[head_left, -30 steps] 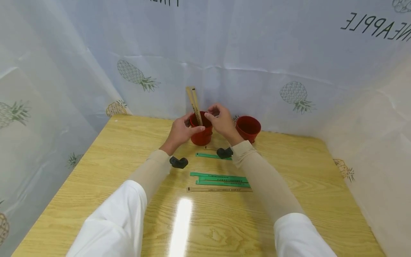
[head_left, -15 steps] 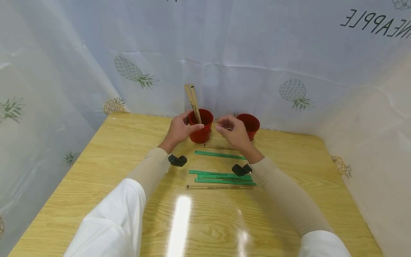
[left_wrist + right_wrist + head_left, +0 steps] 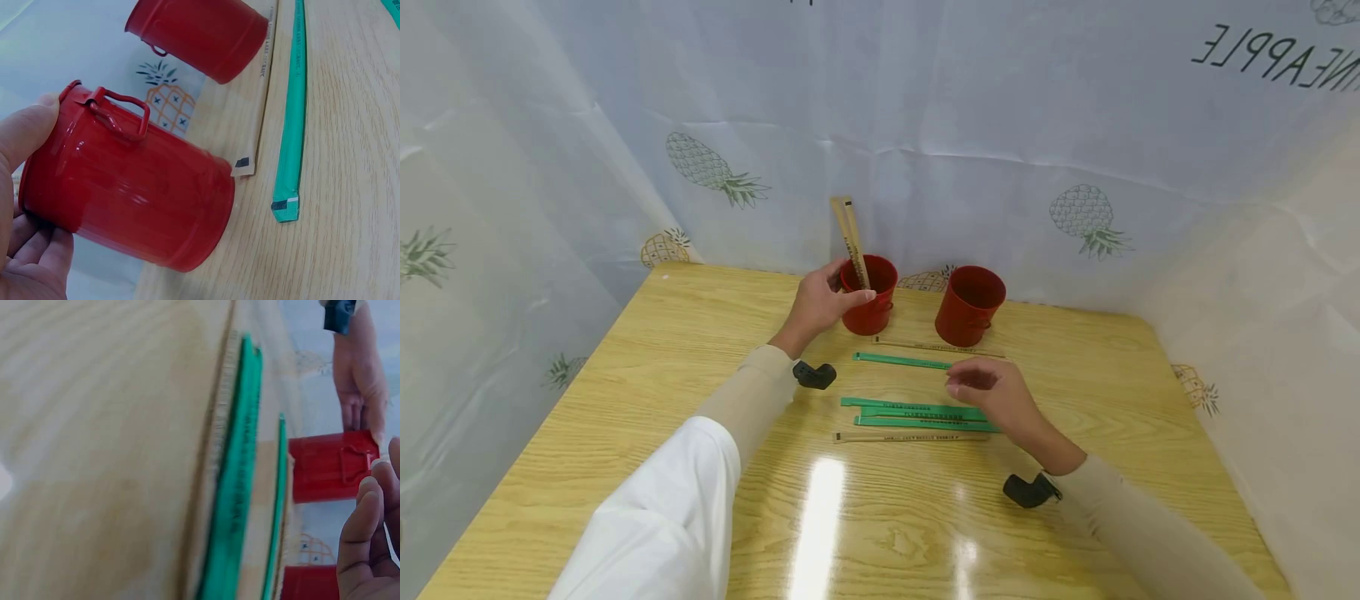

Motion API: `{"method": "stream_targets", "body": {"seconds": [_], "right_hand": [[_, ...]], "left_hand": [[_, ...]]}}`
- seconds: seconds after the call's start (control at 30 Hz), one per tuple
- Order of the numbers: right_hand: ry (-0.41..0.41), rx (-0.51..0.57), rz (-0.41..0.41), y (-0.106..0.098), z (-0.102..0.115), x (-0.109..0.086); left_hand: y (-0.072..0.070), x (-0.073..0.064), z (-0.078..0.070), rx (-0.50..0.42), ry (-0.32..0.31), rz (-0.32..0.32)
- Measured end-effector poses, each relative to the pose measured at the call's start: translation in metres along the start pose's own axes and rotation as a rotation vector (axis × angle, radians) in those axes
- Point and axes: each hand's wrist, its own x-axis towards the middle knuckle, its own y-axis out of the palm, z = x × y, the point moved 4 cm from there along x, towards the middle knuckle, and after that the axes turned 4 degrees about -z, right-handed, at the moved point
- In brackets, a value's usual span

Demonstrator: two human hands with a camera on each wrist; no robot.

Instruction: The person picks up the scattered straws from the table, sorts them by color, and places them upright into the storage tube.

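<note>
In the head view, my left hand grips the red bucket by its rim, near the centre of the frame. Two brown packets stand inside, leaning toward the upper left. The second red bucket is upright at its right, on the wooden table. My right hand, right of centre, is released: the fingers are loosely bent and hold nothing. It covers the right end of the single green packet; the green group lies just below.

In the left wrist view, at the left of the frame, my thumb presses the bucket's rim, near the wire handle.

In the right wrist view, my bent fingers are at the lower right, and the packets in the middle are blurred.
</note>
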Motion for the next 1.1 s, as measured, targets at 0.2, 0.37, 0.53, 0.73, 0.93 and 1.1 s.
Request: {"method": "stream_targets", "body": {"seconds": [0.2,0.37,0.53,0.73,0.93,1.1], "right_hand": [[0.025,-0.028,0.011,-0.004,-0.018,-0.029],[0.014,-0.076,0.01,-0.003,-0.03,-0.043],[0.006,-0.118,-0.01,0.0,-0.038,-0.048],[0.006,-0.197,-0.033,0.005,-0.042,-0.05],[0.014,-0.273,-0.043,0.008,-0.042,-0.048],[0.017,-0.313,-0.046,0.01,-0.043,-0.046]], "left_hand": [[0.0,0.001,-0.001,0.003,0.0,0.003],[-0.001,-0.001,-0.003,0.013,-0.007,0.006],[-0.001,-0.002,-0.005,0.02,-0.009,0.004],[0.0,-0.002,-0.005,0.026,-0.009,0.005],[0.0,-0.002,-0.005,0.021,-0.003,0.006],[0.0,-0.003,-0.006,0.016,-0.007,0.006]]}}
